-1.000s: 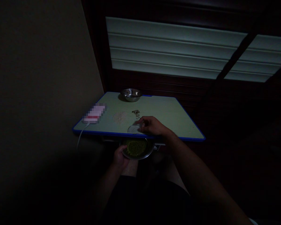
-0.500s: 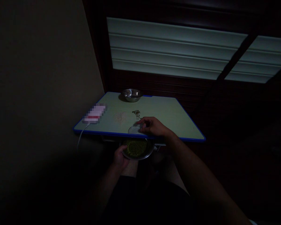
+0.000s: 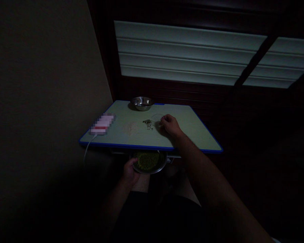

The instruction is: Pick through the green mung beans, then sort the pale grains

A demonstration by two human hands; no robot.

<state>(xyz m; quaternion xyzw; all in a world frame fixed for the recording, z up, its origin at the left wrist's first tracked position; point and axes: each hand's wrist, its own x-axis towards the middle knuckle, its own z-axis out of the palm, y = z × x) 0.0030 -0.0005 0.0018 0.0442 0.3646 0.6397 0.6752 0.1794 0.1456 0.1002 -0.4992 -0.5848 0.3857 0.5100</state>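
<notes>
Left grip [image 3: 130,171] part-curled, thumb over rim of metal bowl [image 3: 155,171], just below near edge of surface [image 3: 190,131]. Bowl prob. stiff, smooth, fairly hvy w/ green grains [image 3: 147,160]; loose load, would spill if tipped. Best hold: rim + underside, kept lvl. R grip [image 3: 162,120] nearly closed, pinching edge of faint round piece [image 3: 156,116], apparently thin, light; edge hold suits. Dark bits [image 3: 147,123] beside it, pale scatter [image 3: 130,128] farther L, small bowl [image 3: 142,107] at far edge.

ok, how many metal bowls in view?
2. One bowl sits near the table's far edge; the other bowl, holding green grains, is in the left hand, partly hidden beneath the near edge.
</notes>
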